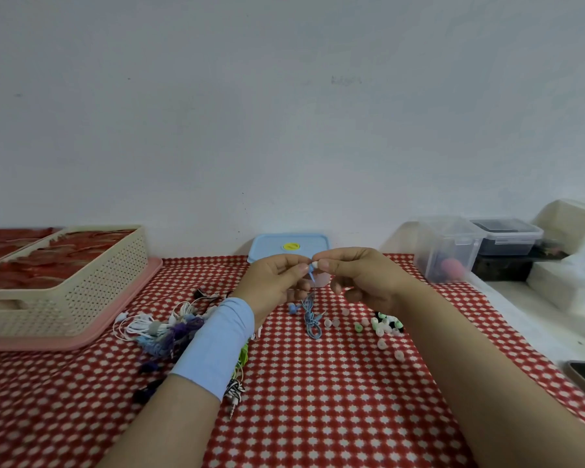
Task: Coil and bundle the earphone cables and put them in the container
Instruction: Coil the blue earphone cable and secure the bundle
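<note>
Both our hands pinch the bud end of the thin light-blue earphone cable (308,312), left hand (274,282) and right hand (358,278) meeting fingertip to fingertip. Its tail dangles onto the red chequered cloth (318,400), at six o'clock from the blue-lidded plastic container (271,244). It looks feather-light, limp and tangle-prone, so we'd hold near the bud and loop gently.

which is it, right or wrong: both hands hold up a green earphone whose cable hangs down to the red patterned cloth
Wrong: the head view shows the earphone is blue, not green. The left hand and right hand do hold it up, its cable hanging down to the red patterned cloth.
</note>
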The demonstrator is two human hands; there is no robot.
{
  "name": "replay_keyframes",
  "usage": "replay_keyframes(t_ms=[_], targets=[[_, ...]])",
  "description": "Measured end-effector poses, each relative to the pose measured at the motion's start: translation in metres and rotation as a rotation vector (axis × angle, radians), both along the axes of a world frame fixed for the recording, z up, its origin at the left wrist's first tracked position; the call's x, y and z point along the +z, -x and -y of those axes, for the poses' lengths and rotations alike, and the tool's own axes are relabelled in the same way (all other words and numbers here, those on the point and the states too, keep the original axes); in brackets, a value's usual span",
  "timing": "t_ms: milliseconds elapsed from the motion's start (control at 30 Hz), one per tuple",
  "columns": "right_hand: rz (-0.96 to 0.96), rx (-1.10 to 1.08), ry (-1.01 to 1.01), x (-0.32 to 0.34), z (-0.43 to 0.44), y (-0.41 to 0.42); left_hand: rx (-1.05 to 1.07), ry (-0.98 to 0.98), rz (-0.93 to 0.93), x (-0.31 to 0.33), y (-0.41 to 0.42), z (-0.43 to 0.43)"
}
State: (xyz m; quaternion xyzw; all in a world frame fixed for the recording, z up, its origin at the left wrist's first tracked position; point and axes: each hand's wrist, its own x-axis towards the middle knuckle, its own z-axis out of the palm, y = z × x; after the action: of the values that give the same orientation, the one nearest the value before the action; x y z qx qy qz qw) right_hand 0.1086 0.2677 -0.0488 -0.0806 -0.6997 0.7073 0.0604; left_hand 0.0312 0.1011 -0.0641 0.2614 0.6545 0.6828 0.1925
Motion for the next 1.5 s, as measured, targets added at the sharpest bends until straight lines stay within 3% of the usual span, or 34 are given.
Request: replay_keyframes(t_ms=[233, 1000, 1333, 1500], targets=[[0.0, 0.032, 0.056, 0.003, 0.0, -0.002, -0.068, -0.071, 0.075, 0.002, -0.001, 0.003], [0.048, 0.143, 0.151, 0.009, 0.003, -0.008, -0.086, -0.113, 0.017, 0.007, -0.007, 0.004], [-0.068, 0.087, 0.069, 0.009, 0.004, -0.008, -0.062, -0.096, 0.031, 0.011, -0.007, 0.004], [-0.018, 0.103, 0.044, 0.009, 0.001, -0.009, -0.074, -0.062, 0.005, 0.011, -0.007, 0.004]])
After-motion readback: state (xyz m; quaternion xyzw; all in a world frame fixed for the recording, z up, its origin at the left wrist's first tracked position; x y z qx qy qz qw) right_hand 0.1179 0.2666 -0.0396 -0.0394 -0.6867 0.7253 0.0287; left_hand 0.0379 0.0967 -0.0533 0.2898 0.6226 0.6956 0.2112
